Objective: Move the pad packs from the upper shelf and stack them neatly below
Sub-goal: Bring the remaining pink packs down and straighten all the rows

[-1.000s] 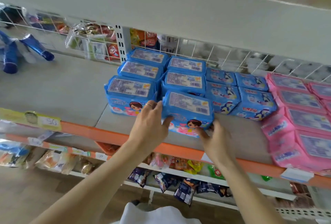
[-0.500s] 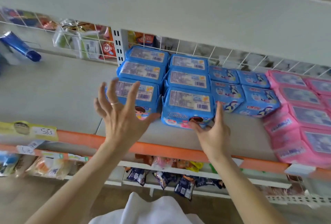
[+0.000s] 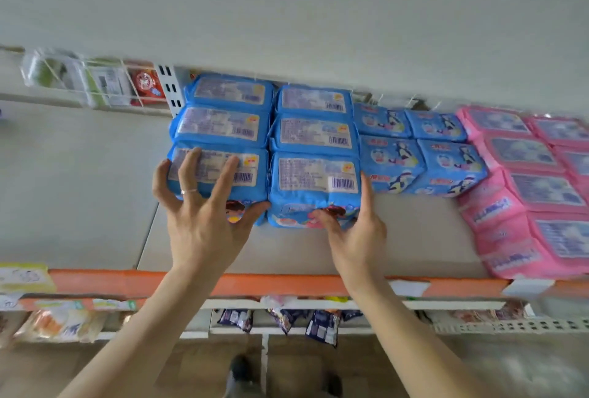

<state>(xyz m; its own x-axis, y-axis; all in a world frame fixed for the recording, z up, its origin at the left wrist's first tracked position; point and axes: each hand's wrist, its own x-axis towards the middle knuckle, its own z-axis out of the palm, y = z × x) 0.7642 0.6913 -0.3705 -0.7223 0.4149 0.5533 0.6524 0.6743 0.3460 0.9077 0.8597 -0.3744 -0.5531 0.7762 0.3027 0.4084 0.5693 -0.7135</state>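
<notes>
On the shelf (image 3: 414,248) behind the orange edge strip (image 3: 287,284), two columns of blue pad packs (image 3: 314,134), three deep, barcode labels facing up. Left of the front right pack (image 3: 314,189), touching it: the front left pack (image 3: 220,171), covered by the left hand (image 3: 204,206), fingers (image 3: 188,171) spread flat over the label, thumb at the seam between both packs, pressing rather than clutching. At the front right pack's right side and front face: the right hand (image 3: 357,232), fingers straight, nudging, gripping nothing. Right of that pack: smaller blue packs (image 3: 414,158), then pink packs (image 3: 526,193). Probably light, soft and squashy, film wrap slippery; likely best held by both short sides, palms squeezing gently, not by the loose film. Risk of neighbours sliding if pulled by one corner.
</notes>
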